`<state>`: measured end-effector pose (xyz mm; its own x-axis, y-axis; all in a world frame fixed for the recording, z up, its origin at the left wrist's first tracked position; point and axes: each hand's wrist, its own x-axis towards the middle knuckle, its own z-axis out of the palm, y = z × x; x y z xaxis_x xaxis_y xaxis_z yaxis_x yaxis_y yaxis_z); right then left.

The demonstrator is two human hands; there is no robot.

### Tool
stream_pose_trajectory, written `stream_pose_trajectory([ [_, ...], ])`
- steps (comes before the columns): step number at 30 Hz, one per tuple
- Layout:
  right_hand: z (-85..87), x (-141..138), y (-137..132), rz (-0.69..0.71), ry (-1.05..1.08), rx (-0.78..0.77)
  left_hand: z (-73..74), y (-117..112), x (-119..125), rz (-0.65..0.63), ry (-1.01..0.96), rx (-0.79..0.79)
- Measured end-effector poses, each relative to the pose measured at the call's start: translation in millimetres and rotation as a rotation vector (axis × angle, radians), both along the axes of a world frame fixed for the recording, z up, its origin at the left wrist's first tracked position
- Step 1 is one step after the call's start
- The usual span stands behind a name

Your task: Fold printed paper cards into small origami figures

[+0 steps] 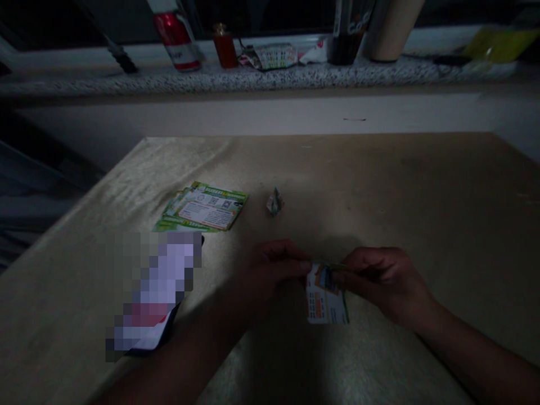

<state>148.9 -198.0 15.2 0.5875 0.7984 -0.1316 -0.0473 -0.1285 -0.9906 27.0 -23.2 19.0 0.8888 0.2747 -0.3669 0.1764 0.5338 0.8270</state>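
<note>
Pinched together at the thumb and index fingers [302, 268] of the left hand [276, 269], with hold of the small printed sheet [327, 306] at its eleven o'clock corner. Likewise closed in a tight pinch with the right hand [386, 281], near its one o'clock edge. Hanging between both, toward the near side of the desk [447, 214], taking the sheet as the clock's centre and twelve as the window side.

Could crease crookedly or tear at the top edge, if pulled unevenly between the two pinches. Could also slip free on one side, from so little paper under each thumb. Might catch the phone-like device [162, 292] at nine o'clock, on a wide sweep of the left forearm. Might brush or flatten the little folded paper [275, 203] at eleven o'clock, by reaching forward carelessly; likewise might scatter the loosely fanned leaflets [211, 208] at ten.

Covered at the upper corners by fingertips, and too dim for reading the print. Hard to judge: any contact between sheet and desk, any folds behind. Blotted out by coarse blocks over most of the device. Cut off above, at the top border: the dark bottle [346, 36], at twelve on the sill [253, 80].
</note>
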Motion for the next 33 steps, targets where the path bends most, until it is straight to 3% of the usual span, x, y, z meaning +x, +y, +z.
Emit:
stream_pose_trajectory([
  [3,-1.3,0.5,0.5,-0.018,-0.004,0.005,-2.9,3.0,3.0,-0.029,-0.024,-0.037],
  [6,-0.1,2.5,1.9,-0.063,0.016,0.026,-2.2,5.5,2.7,-0.027,-0.050,0.088],
  [9,2.5,5.0,3.4,-0.108,0.025,0.031,2.0,2.9,-4.1,-0.015,-0.080,0.399],
  [11,3.1,6.0,4.0,-0.136,0.030,0.026,5.6,-2.0,-9.7,-0.038,-0.088,0.728],
  [13,2.2,6.3,4.4,-0.160,0.048,0.022,7.9,-7.6,-13.0,-0.152,-0.103,0.967],
  [15,0.0,6.0,4.7,-0.169,0.077,0.021,8.1,-11.5,-13.0,-0.242,-0.091,1.081],
  [24,-8.7,7.7,-1.0,-0.106,0.231,0.168,2.4,-7.9,-10.9,-0.212,-0.072,1.094],
  [33,-1.5,5.2,-1.0,-0.133,0.049,0.142,0.3,-4.4,-16.2,-0.252,-0.203,1.111],
])
